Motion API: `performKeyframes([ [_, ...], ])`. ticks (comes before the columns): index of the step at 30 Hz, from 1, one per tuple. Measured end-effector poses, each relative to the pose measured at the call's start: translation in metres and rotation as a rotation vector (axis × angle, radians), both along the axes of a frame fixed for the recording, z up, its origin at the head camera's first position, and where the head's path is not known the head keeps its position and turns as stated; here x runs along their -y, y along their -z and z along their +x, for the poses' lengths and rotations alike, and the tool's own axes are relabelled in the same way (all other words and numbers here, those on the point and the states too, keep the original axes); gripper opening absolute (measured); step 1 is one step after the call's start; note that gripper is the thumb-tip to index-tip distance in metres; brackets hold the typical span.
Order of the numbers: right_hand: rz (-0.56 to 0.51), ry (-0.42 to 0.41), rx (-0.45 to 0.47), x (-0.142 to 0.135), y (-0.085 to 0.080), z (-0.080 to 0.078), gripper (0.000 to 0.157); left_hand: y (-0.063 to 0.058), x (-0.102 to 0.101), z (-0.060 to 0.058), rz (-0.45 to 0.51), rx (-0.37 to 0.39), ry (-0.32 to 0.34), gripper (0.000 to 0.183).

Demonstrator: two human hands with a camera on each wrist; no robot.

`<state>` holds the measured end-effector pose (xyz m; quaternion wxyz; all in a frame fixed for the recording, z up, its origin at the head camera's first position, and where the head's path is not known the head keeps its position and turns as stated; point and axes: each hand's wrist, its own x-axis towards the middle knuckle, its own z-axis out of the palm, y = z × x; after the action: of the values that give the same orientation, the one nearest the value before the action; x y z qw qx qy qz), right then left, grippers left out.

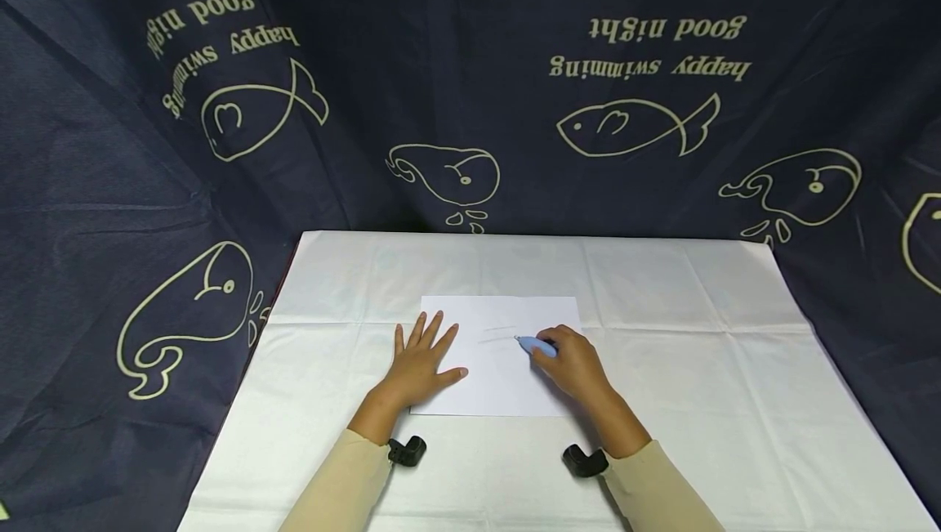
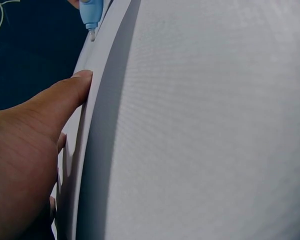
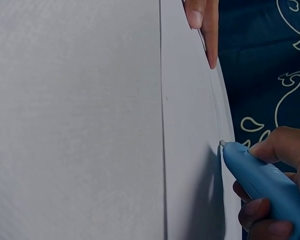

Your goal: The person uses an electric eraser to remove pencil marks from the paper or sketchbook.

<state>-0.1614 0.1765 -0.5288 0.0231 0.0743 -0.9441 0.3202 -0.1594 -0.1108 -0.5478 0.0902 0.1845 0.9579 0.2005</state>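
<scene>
A white sheet of paper (image 1: 500,385) with faint grey lines lies on the white-covered table. My left hand (image 1: 421,368) rests flat on its left part, fingers spread; the left wrist view shows the thumb (image 2: 65,97) near the paper's front edge. On the right side, my right hand (image 1: 573,360) grips a light-blue electric eraser (image 3: 262,182), thumb on top and fingers curled beneath. The eraser's small pale tip points left and touches the paper or hovers just over it, at the right end of a line. Its rear part is hidden by the hand in the head view.
A white cloth (image 1: 698,401) with fold creases covers the table. Behind and at the sides hangs a dark blue curtain (image 1: 441,66) printed with fish, whales and words. Black wrist mounts (image 1: 584,461) sit at both sleeve ends.
</scene>
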Motion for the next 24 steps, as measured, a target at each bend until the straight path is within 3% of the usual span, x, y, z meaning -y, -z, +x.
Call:
performKeyframes([
  [24,0.015,0.021,0.001,0.0022,0.0,0.0018,0.025,-0.0023,-0.0007,0.001,-0.001,-0.003,0.0,0.079],
])
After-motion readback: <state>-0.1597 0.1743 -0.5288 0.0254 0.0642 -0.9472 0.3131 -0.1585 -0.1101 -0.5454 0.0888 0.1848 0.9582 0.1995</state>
